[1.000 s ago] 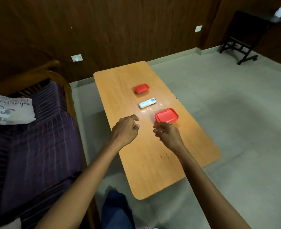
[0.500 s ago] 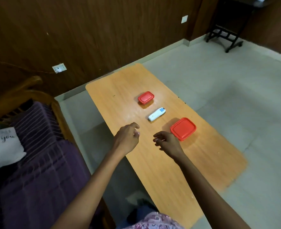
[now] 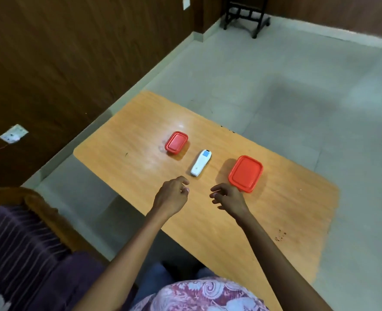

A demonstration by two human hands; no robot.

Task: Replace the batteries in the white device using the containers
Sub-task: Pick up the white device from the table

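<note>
The surface (image 3: 264, 221) looks like smooth wood-grain laminate with a soft sheen, brightest near the small red container (image 3: 176, 142), whose lid is glossy plastic like the larger red container (image 3: 245, 173) has. The white device (image 3: 201, 162) is smooth shiny plastic. Dark wood panelling (image 3: 62, 52) looks matt, the floor (image 3: 297, 86) dull pale tile, the seat's purple cloth (image 3: 24, 254) ribbed

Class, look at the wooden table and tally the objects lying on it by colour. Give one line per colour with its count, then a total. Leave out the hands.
Red: 2, the small red-lidded rectangular plastic container and the large red-lidded rectangular plastic container
White: 1, the slim white plastic handheld device
Total: 3
</note>
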